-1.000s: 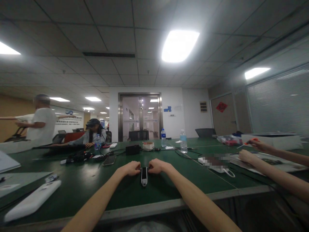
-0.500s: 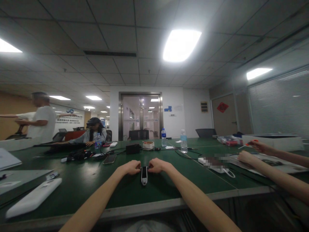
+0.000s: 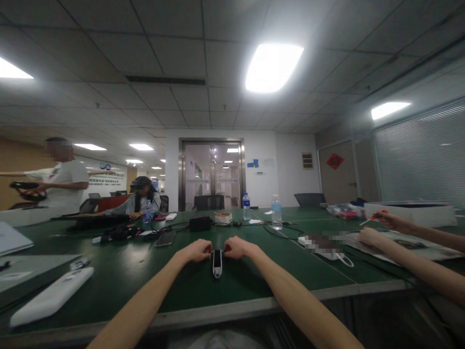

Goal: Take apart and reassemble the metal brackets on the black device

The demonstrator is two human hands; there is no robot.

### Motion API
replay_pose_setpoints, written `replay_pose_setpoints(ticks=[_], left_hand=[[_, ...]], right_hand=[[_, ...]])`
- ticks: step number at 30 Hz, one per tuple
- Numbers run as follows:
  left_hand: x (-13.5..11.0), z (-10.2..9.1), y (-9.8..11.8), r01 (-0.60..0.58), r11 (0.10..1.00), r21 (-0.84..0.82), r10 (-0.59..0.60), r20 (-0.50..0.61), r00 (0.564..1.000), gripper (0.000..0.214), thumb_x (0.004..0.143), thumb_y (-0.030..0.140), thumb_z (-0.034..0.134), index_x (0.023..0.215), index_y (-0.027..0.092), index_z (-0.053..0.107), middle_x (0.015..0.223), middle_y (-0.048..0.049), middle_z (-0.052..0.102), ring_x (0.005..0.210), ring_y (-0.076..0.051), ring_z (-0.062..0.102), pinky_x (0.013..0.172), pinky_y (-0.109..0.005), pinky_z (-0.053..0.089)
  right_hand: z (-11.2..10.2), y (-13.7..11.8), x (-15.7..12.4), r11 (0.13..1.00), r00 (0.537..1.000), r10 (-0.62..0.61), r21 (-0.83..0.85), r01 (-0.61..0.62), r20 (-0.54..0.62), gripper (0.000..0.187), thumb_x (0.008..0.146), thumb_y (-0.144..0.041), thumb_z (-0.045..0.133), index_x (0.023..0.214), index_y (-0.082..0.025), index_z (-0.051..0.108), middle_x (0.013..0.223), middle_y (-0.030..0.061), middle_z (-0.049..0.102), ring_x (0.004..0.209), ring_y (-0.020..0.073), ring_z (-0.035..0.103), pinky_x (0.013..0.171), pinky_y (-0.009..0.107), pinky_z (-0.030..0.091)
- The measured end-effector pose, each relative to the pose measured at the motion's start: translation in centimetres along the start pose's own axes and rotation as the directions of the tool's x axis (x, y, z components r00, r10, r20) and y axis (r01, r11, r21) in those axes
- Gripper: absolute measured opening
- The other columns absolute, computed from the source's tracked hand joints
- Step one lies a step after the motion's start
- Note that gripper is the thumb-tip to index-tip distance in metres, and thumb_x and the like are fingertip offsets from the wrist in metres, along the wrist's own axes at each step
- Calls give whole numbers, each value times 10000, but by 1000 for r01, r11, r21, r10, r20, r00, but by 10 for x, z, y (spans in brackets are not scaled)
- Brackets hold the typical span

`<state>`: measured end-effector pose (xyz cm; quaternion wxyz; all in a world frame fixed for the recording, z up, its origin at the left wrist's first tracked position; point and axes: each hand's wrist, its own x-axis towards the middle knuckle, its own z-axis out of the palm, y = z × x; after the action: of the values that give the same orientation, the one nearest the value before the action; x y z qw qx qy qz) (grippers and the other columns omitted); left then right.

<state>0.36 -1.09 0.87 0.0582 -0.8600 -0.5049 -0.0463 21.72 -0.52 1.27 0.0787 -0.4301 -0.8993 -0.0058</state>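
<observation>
A small black and white handheld device [image 3: 217, 262] lies lengthwise on the green table [image 3: 232, 281], straight ahead of me. My left hand [image 3: 196, 251] is curled closed against the device's far end on the left side. From the right side, my right hand [image 3: 237, 247] is curled closed against the same end. The fingertips of both hands pinch at that far end; what they grip there is too small to make out.
A white oblong device [image 3: 51, 296] lies near the left front edge. Another person's two arms [image 3: 399, 252] work over papers at the right. Two water bottles [image 3: 276, 212], a phone [image 3: 164, 238], cables and a black box sit farther back. Two people are at the far left.
My hands and the device stay in place. The standing person at the far left has turned and now holds a dark object out to the left.
</observation>
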Motion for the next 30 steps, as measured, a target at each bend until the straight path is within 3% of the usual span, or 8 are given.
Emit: replay_pose_setpoints(ticks=[16, 30], left_hand=[[3, 9, -7, -29, 991, -129, 17, -94, 995, 174, 821, 184, 529, 956, 186, 639, 913, -21, 690, 838, -150, 625, 722, -211, 450], [5, 13, -10, -77, 982, -172, 53, -141, 989, 189, 804, 169, 538, 966, 172, 634, 889, -23, 688, 803, -154, 624, 701, -212, 435]], right_hand=[[17, 15, 14, 996, 995, -2, 92, 11, -101, 218, 768, -195, 582, 944, -181, 709, 942, 41, 725, 840, 154, 656, 685, 191, 444], [18, 14, 13, 994, 988, -15, 105, 31, -150, 180, 772, -193, 587, 904, -172, 707, 897, 45, 719, 793, 156, 642, 648, 206, 422]])
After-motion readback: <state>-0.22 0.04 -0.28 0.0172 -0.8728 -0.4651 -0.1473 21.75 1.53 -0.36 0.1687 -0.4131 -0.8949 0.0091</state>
